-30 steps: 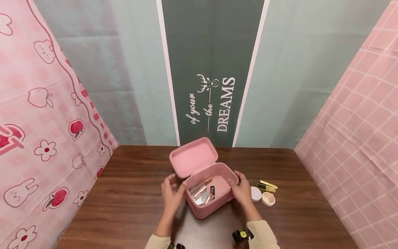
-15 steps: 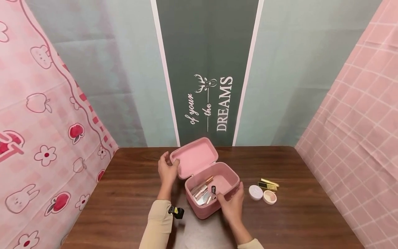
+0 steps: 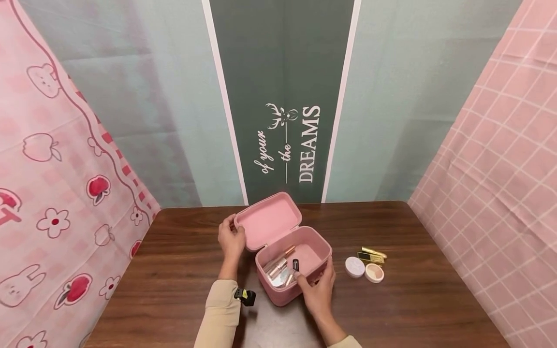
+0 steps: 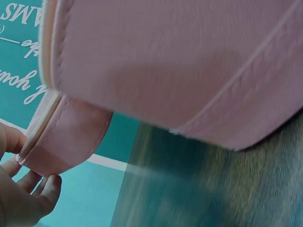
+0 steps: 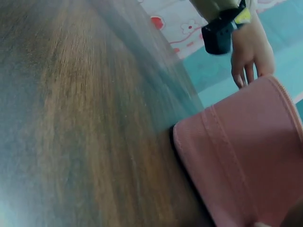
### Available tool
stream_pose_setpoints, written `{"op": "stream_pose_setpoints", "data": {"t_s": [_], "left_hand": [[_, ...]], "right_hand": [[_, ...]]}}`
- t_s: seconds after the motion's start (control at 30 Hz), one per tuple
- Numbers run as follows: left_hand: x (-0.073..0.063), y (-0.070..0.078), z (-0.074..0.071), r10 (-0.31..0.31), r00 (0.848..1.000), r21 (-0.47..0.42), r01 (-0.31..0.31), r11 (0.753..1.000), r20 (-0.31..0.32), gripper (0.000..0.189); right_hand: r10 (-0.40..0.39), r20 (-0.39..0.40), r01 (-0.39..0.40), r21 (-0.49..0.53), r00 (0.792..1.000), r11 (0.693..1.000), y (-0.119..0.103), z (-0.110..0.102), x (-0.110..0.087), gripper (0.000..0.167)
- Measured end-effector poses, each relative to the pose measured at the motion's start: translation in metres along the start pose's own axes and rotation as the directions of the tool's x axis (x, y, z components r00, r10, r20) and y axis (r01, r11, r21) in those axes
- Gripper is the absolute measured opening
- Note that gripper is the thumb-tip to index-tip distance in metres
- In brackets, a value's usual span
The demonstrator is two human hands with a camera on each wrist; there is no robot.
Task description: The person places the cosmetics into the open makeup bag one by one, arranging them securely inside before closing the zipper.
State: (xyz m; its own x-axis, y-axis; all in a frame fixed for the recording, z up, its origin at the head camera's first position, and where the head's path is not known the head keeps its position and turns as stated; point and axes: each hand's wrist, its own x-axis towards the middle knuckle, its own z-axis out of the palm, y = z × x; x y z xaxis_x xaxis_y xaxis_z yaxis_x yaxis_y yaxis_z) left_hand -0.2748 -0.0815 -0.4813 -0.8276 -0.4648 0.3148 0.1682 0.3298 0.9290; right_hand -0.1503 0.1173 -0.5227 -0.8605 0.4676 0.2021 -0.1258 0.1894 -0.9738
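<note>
A pink vanity case (image 3: 278,294) stands on the table with its lid (image 3: 270,220) tipped back on the hinge. Several cosmetics lie in its left half, among them a rose-gold-capped tube (image 3: 289,251) and a small black-capped item (image 3: 296,265). My left hand (image 3: 231,240) pinches the lid's left edge; the left wrist view shows the thumb on one side and fingers (image 4: 49,191) on the other. At the front right of the case, my right hand (image 3: 319,294) grips the wall, thumb at the rim. Only a sliver of that hand shows in the right wrist view.
To the right of the case lie a round white-lidded pot (image 3: 355,267), a round compact (image 3: 374,273), a gold-and-black palette (image 3: 371,258) and a gold tube (image 3: 374,252). Fabric curtains rise behind the wooden table (image 3: 183,270) and on both sides.
My left hand has gone from the case's left rim up to the lid's edge. My right hand has slid from the right rim toward the front wall. The lid stays tipped back.
</note>
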Motion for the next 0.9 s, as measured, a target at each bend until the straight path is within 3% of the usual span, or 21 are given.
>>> {"op": "stream_pose_setpoints", "data": {"t_s": [0.17, 0.37, 0.5, 0.63, 0.8, 0.9], "left_hand": [[-0.007, -0.002, -0.018, -0.016, 1.000, 0.038, 0.016, 0.999, -0.014, 0.030], [-0.025, 0.002, -0.037, -0.030, 0.999, 0.049, 0.031, 0.998, -0.025, 0.029], [-0.043, 0.005, -0.044, -0.023, 0.998, 0.020, 0.024, 1.000, -0.054, 0.031], [-0.064, 0.006, -0.051, -0.015, 0.995, 0.010, 0.016, 1.000, -0.099, 0.033], [-0.091, 0.005, -0.065, 0.044, 0.991, 0.096, -0.032, 0.995, -0.130, 0.039], [-0.103, 0.005, -0.069, 0.078, 0.990, 0.120, -0.063, 0.991, -0.120, 0.042]], "right_hand": [[0.012, 0.060, -0.020, 0.139, 0.998, 0.990, 0.008, -0.007, 0.008, 0.086], [-0.003, 0.159, -0.015, 0.115, 0.987, 0.993, 0.014, -0.022, 0.029, 0.073], [-0.050, 0.245, 0.023, 0.112, 0.968, 0.993, 0.021, -0.031, 0.046, 0.070], [-0.054, 0.365, -0.004, 0.154, 0.929, 0.988, 0.025, -0.038, 0.065, 0.066], [-0.036, 0.543, -0.093, 0.208, 0.839, 0.974, 0.018, -0.040, 0.086, 0.063], [-0.049, 0.585, -0.096, 0.214, 0.809, 0.972, 0.027, -0.040, 0.098, 0.064]]}}
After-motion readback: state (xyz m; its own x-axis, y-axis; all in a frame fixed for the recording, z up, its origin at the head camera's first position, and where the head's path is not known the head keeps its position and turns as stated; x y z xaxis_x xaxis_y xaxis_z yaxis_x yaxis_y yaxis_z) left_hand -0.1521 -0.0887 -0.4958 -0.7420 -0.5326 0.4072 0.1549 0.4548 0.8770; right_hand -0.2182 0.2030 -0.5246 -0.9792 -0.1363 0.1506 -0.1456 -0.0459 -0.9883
